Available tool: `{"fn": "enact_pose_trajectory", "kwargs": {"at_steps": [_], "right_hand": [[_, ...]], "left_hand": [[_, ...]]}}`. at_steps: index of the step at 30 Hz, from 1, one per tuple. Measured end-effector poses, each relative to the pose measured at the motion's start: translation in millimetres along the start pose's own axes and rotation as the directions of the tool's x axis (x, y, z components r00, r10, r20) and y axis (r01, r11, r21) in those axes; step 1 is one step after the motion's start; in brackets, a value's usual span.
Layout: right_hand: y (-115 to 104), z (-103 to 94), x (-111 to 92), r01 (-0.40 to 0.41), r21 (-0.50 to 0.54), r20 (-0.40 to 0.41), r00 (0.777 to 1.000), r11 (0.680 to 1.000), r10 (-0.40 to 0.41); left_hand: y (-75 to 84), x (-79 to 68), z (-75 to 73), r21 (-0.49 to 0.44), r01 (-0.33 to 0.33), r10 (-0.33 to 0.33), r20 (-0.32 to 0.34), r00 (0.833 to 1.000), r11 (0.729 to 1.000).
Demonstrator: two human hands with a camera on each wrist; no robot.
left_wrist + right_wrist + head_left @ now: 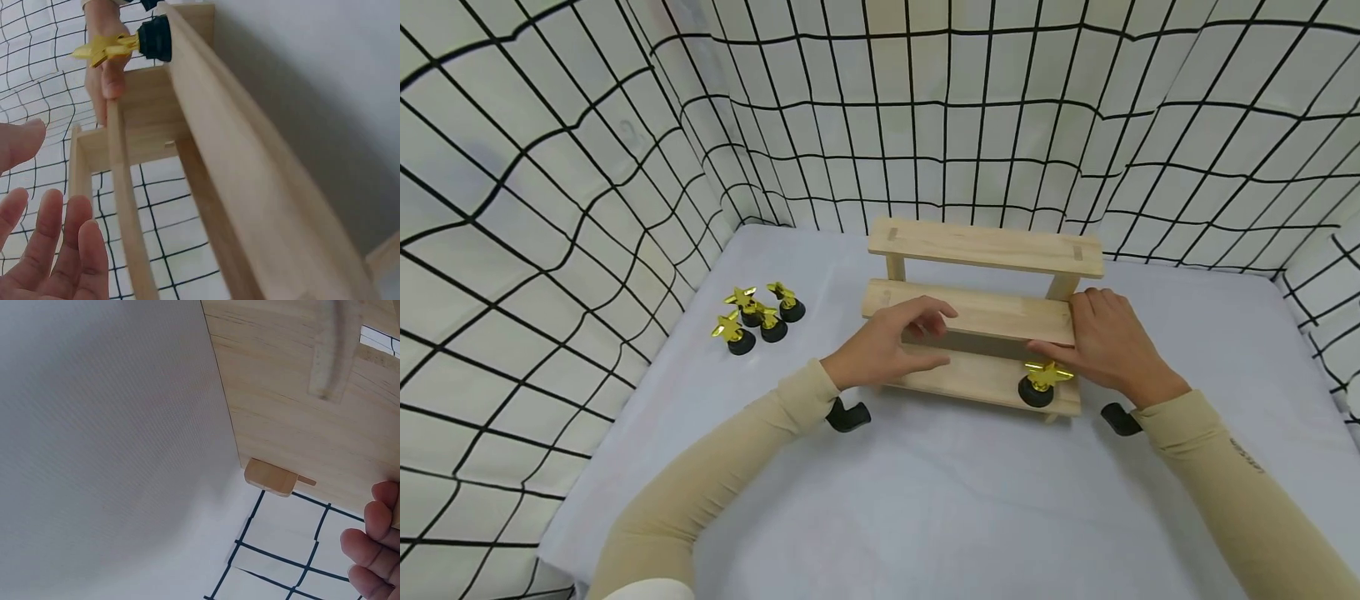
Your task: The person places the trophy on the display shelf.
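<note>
A three-tier wooden rack (985, 244) stands on the table. Its right end is gripped by my right hand (1108, 342), the thumb over the middle shelf (992, 315) and the fingers (369, 547) along the side. My left hand (898, 340) hovers in front of the rack's left half, fingers loosely bent and thumb apart, holding nothing; its spread fingers (47, 240) show in the left wrist view. On the lower shelf (962, 374), toward the right end, stands a small gold star trophy (1041, 383) with a black base, close to my right thumb.
Several more gold star trophies (772, 331) stand grouped on the white tabletop (880, 500), left of the rack. Black wire grid panels (985, 108) rise behind the table and on both sides. A black strap-like piece (848, 415) shows beneath my left wrist.
</note>
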State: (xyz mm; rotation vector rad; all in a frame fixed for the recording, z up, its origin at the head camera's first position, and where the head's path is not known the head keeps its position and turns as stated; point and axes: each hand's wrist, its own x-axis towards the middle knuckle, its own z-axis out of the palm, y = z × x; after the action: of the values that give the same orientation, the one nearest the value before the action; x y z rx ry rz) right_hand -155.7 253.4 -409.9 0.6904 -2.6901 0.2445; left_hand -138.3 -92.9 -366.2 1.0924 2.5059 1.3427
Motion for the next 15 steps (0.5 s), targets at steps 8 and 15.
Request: {"fn": "enact_pose_trajectory", "kwargs": {"at_steps": [8,15], "right_hand": [[1.6,1.1,-0.4,0.011,-0.008,-0.009,1.000,1.000,-0.011],[1.1,-0.2,-0.4,0.000,-0.014,0.011,1.000,1.000,0.000]], "left_hand": [[0.9,-5.0,-33.9,0.075,-0.001,0.006,-0.062,0.998,0.997],[-0.4,-9.9,-64.2,0.117,0.001,0.013,-0.121,0.993,0.993]]}}
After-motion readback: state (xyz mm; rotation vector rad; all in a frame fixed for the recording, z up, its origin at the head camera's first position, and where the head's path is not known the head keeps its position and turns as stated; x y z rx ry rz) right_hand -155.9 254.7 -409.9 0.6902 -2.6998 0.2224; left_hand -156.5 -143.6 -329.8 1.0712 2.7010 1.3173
